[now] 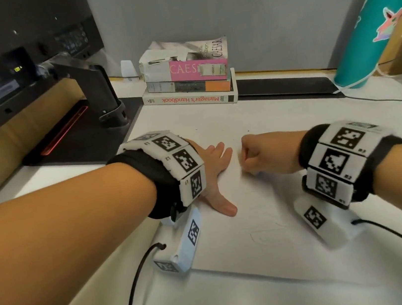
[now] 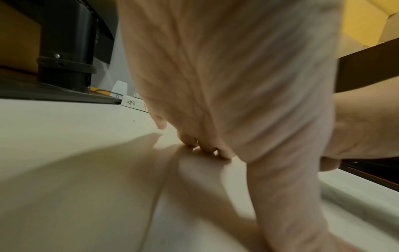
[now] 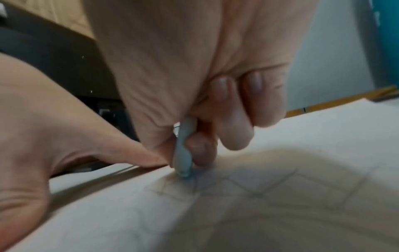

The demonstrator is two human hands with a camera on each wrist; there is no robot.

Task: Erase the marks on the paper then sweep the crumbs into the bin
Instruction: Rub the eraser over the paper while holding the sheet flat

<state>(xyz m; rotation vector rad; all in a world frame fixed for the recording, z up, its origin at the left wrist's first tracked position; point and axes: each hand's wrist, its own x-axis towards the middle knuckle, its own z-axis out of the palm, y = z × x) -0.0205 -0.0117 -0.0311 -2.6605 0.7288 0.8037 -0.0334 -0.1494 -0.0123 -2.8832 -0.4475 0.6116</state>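
erasing step: right hand (image 3: 194, 95) pinching eraser (image 3: 183, 153) on pencil marks (image 3: 237, 191); left hand (image 1: 213, 174) flat, fingers spread, pinning paper (image 1: 270, 220); advise short light strokes.

Top book (image 1: 185, 60) of stack: "CAES…" in white on pink spine, rest hidden by pale tag; "CAESAR" upright along cover edge. Bottom book (image 1: 190, 99): "Manager's Handbook" in red, upside down. Left wristband (image 1: 174, 165) tiles: "L2", "L1". Middle spine, monitor labels: illegible.
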